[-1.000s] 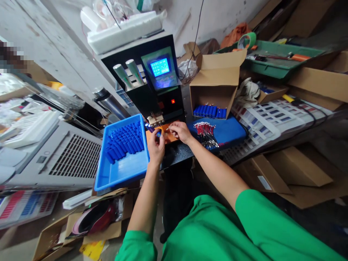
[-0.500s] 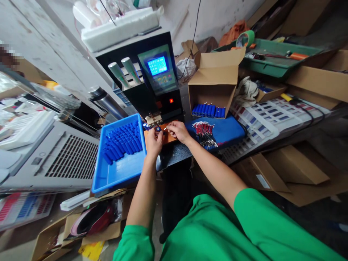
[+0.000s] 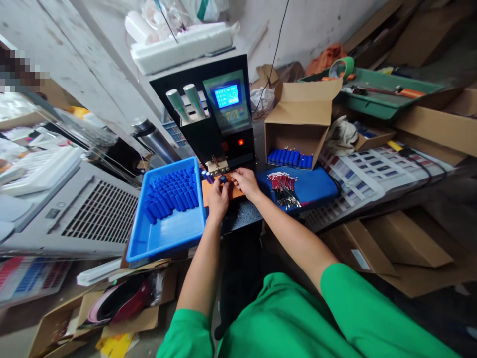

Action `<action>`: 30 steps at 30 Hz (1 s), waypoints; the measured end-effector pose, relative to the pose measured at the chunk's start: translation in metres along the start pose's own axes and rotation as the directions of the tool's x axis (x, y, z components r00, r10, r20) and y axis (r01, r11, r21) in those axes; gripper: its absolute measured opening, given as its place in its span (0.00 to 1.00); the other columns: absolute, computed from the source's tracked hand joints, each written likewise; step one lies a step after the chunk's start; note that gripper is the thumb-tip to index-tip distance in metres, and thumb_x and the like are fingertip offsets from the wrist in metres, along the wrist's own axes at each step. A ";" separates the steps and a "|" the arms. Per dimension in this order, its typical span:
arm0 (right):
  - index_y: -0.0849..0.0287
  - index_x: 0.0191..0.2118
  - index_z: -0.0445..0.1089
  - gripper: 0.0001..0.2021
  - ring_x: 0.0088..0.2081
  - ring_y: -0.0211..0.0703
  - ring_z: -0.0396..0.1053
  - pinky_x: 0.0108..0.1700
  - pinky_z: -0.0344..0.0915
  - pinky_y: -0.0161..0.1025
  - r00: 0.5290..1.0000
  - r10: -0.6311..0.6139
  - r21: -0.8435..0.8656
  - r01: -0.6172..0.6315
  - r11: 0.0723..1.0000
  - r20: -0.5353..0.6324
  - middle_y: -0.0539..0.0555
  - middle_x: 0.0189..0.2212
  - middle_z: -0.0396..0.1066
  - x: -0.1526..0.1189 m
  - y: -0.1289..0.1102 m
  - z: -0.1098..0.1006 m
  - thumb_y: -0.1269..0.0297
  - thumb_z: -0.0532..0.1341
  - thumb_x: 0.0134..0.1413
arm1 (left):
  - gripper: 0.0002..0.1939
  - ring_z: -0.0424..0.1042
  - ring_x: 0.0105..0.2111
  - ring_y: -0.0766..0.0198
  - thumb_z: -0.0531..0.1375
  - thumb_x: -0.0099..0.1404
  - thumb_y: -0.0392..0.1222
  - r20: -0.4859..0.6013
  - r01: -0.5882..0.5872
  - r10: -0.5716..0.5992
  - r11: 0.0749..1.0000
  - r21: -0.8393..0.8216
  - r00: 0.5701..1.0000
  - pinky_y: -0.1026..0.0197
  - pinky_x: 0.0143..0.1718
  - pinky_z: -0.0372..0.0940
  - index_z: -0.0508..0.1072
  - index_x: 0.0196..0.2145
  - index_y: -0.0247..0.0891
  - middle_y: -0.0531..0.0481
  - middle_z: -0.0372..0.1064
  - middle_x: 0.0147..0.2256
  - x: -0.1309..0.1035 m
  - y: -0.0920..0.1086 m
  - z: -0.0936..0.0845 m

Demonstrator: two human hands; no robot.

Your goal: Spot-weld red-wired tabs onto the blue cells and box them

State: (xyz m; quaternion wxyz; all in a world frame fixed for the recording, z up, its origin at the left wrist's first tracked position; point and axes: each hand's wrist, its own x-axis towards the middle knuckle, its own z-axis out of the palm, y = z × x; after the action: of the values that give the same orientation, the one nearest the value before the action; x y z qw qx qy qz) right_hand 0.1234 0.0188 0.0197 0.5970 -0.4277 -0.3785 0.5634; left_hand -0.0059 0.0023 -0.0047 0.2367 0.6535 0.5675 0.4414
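My left hand (image 3: 218, 197) is closed on a blue cylindrical battery cell (image 3: 223, 179), its end just under the copper-coloured electrode pins (image 3: 215, 161) of a black spot welder (image 3: 238, 149). Beside it, my right hand (image 3: 246, 183) is pinched at the cell's right side; what its fingers hold is too small to make out. Both hands are over an orange block (image 3: 208, 198) at the foot of the welder. More blue cells (image 3: 206, 175) lie to the left of the pins.
On the left is a blue tray (image 3: 167, 242) with many blue cells (image 3: 171, 194). Red and black wire leads (image 3: 285, 189) lie on a blue pad (image 3: 316, 181) to the right. Behind them, a cardboard box (image 3: 298, 117) holds blue cells. A green tray (image 3: 395, 89) stands farther back.
The view has shifted slightly, so the bench appears farther right and lower. My right fingers have stayed close to the cell; the small pale piece seen at their tips earlier is now hidden.
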 end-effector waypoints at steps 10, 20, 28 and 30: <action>0.58 0.24 0.65 0.09 0.23 0.34 0.61 0.26 0.58 0.31 0.996 -0.092 -0.147 0.092 0.985 0.003 0.46 0.19 0.64 0.008 0.009 0.011 0.61 0.62 0.49 | 0.13 0.68 0.27 0.63 0.55 0.69 0.44 -0.017 0.051 -0.050 0.990 0.131 0.999 0.62 0.32 0.58 0.73 0.48 0.40 0.51 0.70 0.28 -0.002 0.007 0.000; 0.57 0.24 0.65 0.08 0.26 0.36 0.63 0.27 0.58 0.31 0.994 -0.113 -0.215 0.109 0.970 -0.007 0.46 0.19 0.64 0.005 0.006 0.012 0.63 0.61 0.49 | 0.12 0.66 0.25 0.63 0.57 0.69 0.45 -0.053 0.019 -0.012 0.990 0.140 0.999 0.62 0.32 0.57 0.74 0.47 0.40 0.51 0.70 0.27 -0.002 0.002 0.002; 0.57 0.24 0.65 0.08 0.25 0.35 0.61 0.27 0.58 0.31 0.994 -0.105 -0.201 0.100 0.974 -0.016 0.45 0.20 0.63 0.005 0.008 0.013 0.63 0.62 0.50 | 0.13 0.69 0.28 0.61 0.56 0.69 0.45 -0.045 0.042 -0.036 0.986 0.163 0.998 0.61 0.33 0.58 0.74 0.48 0.40 0.49 0.72 0.30 -0.003 0.006 0.002; 0.57 0.24 0.64 0.08 0.25 0.35 0.61 0.27 0.58 0.31 0.994 -0.107 -0.198 0.101 0.975 -0.017 0.45 0.20 0.63 0.005 0.008 0.013 0.63 0.62 0.50 | 0.14 0.69 0.28 0.61 0.56 0.70 0.45 -0.040 0.040 -0.034 0.986 0.164 0.999 0.61 0.33 0.57 0.74 0.49 0.40 0.49 0.72 0.31 -0.004 0.006 0.001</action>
State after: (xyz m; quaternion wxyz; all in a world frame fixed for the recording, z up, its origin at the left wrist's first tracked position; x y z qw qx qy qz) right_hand 0.1089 0.0248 0.0164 0.5856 -0.4718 -0.4459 0.4853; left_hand -0.0013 -0.0024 -0.0014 0.1794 0.6518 0.6184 0.4007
